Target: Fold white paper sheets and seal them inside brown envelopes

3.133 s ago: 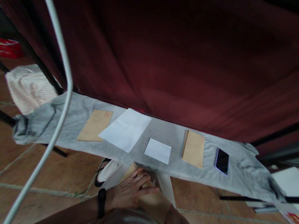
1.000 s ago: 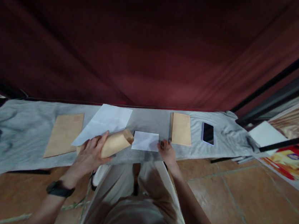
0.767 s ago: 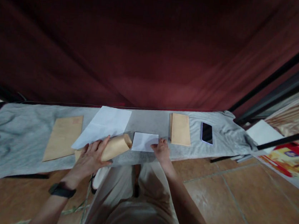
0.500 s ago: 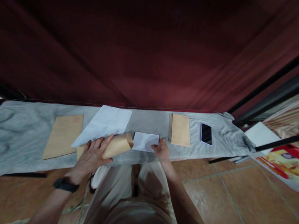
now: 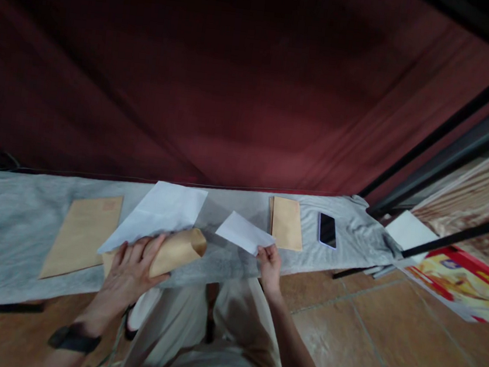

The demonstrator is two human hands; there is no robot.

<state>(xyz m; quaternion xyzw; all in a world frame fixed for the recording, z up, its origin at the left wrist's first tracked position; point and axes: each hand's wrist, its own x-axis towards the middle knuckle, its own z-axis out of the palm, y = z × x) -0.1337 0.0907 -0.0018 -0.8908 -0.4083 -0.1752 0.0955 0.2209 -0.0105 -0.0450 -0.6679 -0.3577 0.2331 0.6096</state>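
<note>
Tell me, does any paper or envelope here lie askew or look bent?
Yes. The brown envelope in the left hand bulges open. The small white paper, pinched by the right hand, tilts off the grey cloth.

Small folded white paper sheet [image 5: 245,233] now lifted off grey cloth-covered table [image 5: 14,228], pinched at its near right corner by right hand [image 5: 269,263], no longer flat. Bulging brown paper envelope [image 5: 177,250] in left hand [image 5: 131,272] now nearer table's front edge.

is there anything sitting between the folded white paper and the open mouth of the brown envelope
Nothing visible does. The right hand holds the folded white paper lifted by its corner, and only bare grey cloth lies between it and the open end of the brown envelope gripped by the left hand.
</note>
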